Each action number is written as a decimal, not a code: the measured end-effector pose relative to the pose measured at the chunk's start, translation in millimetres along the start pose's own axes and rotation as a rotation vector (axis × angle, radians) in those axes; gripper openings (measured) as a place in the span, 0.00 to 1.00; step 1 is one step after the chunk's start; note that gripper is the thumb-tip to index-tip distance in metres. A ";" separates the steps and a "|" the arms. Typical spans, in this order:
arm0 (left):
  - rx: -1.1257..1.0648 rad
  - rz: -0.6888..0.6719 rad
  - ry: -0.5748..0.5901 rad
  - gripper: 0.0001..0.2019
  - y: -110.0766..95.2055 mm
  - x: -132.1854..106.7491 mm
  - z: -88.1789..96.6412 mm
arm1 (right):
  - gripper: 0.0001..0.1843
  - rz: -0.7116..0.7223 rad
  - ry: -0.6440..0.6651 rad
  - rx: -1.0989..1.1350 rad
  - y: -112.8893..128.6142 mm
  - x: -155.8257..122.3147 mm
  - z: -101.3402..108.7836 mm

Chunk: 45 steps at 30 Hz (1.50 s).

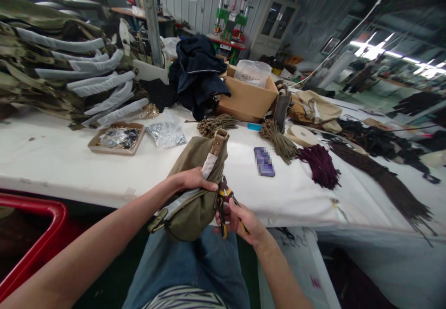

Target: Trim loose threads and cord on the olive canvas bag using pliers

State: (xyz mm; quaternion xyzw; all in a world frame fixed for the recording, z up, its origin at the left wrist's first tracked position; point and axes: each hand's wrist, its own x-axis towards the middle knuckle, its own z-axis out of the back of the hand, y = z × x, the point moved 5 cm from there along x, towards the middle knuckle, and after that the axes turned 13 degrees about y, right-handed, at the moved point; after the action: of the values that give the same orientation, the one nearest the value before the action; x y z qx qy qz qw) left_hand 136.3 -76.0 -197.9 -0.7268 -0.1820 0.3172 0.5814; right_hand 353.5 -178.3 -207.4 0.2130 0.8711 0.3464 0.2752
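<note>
Head view: the left hand (195, 179) is closed around an olive bag (195, 207), held above the lap at the near edge of the white desk (62, 160). The right hand (244, 220) is clamped on pliers (222, 203), whose tip meets the bag's side. A phone (264, 161) and a cardboard box (245, 99) sit farther back on the desk

Bag (195, 183) at frame centre, before the table (52, 160) edge, left hand (190, 179) on it; pliers (223, 202) just right, in right hand (244, 220); tray (116, 138) on table, centre left; cardboard box (247, 97) behind, upper centre; cord bundle (318, 165) right; stacked bags (52, 62) upper left.
</note>
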 end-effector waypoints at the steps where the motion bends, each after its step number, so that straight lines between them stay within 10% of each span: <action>1: 0.004 0.001 -0.006 0.16 0.2 0.1 0.5 | 0.35 -0.007 0.003 -0.003 -0.5 -0.3 -0.4; 30: 0.020 0.032 -0.037 0.15 -8.5 -2.4 -4.5 | 0.32 0.049 0.028 0.075 -6.8 8.8 -3.9; 38: 0.040 0.099 -0.138 0.15 -5.5 -6.9 1.6 | 0.40 -0.203 0.049 -0.143 1.4 -60.5 -4.2; 41: 0.041 0.111 -0.168 0.15 -6.2 -7.2 2.4 | 0.37 -0.224 -0.055 -0.336 14.2 -84.4 7.4; 45: 0.058 0.070 -0.267 0.22 -18.7 -13.8 -1.3 | 0.30 -0.090 -0.516 -1.012 72.1 -78.0 41.2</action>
State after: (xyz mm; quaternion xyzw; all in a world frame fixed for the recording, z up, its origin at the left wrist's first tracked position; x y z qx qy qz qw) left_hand 128.9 -80.9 -176.3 -0.6668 -0.2231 0.4361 0.5616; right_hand 451.4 -153.8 -154.7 0.0949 0.5095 0.6452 0.5614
